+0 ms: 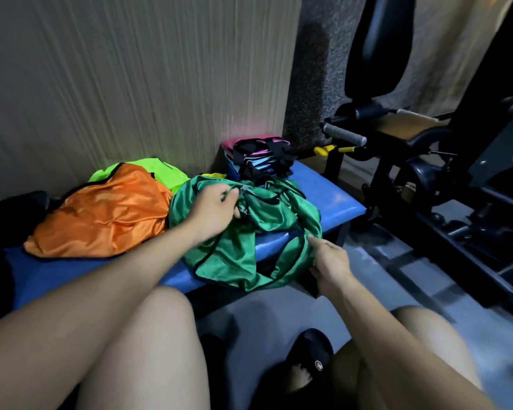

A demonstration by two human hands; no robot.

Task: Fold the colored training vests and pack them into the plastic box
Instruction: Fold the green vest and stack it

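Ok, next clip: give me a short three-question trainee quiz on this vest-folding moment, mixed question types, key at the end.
1. True or false: both hands have a grip on the green vest.
2. Multiple choice: what lies directly beside the green vest on the blue bench, towards the person's left?
A. a pink towel
B. the orange vest
C. a shoe
3. Short answer: where is the stack of folded vests?

Key
1. True. The left hand pinches its upper folds, the right hand its lower edge.
2. B.
3. At the far end of the bench, by the wall corner. No plastic box is in view.
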